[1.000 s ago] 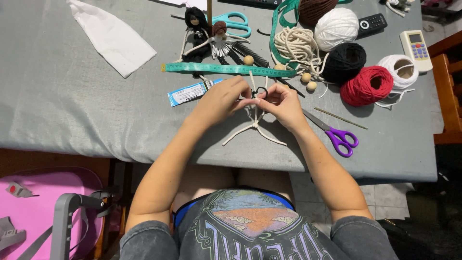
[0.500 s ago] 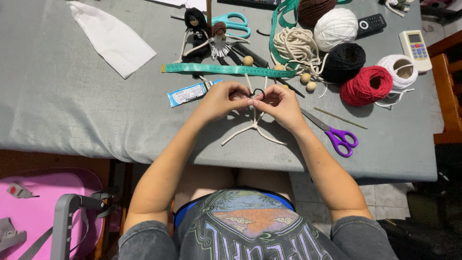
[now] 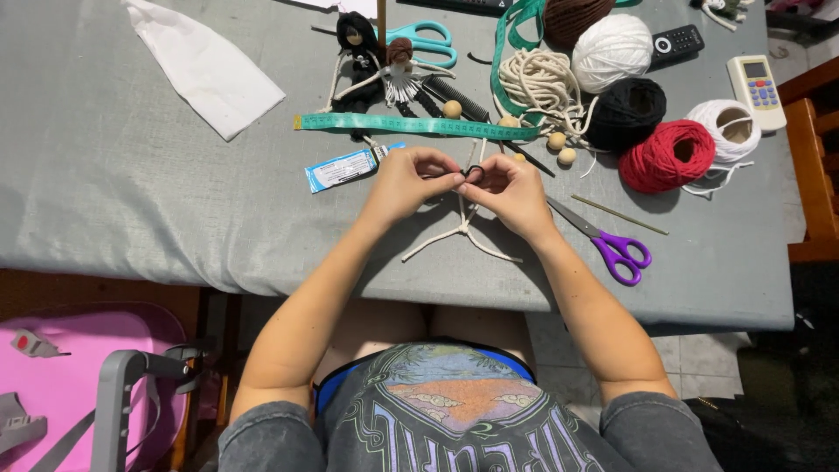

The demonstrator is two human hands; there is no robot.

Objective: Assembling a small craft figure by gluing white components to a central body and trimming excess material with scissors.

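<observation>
My left hand (image 3: 411, 182) and my right hand (image 3: 514, 190) meet over the grey table (image 3: 131, 201), fingertips pinched together on a thin black wire loop (image 3: 473, 171). Beneath them lies a white cord figure (image 3: 461, 232) with splayed legs; its upper part is hidden by my fingers. Whether the black loop is tied onto the cord cannot be made out.
Purple scissors (image 3: 617, 249) lie right of my right hand. A green tape measure (image 3: 411, 126), small tube (image 3: 343, 169), wooden beads (image 3: 559, 149), yarn balls red (image 3: 669, 156), black (image 3: 627, 112) and white (image 3: 612, 51), rope coil (image 3: 544, 80), two finished dolls (image 3: 376, 65) and teal scissors (image 3: 428, 39) lie beyond.
Both hands have stayed at the cord figure; the fingertips have closed tighter together on the black loop and shifted slightly.
</observation>
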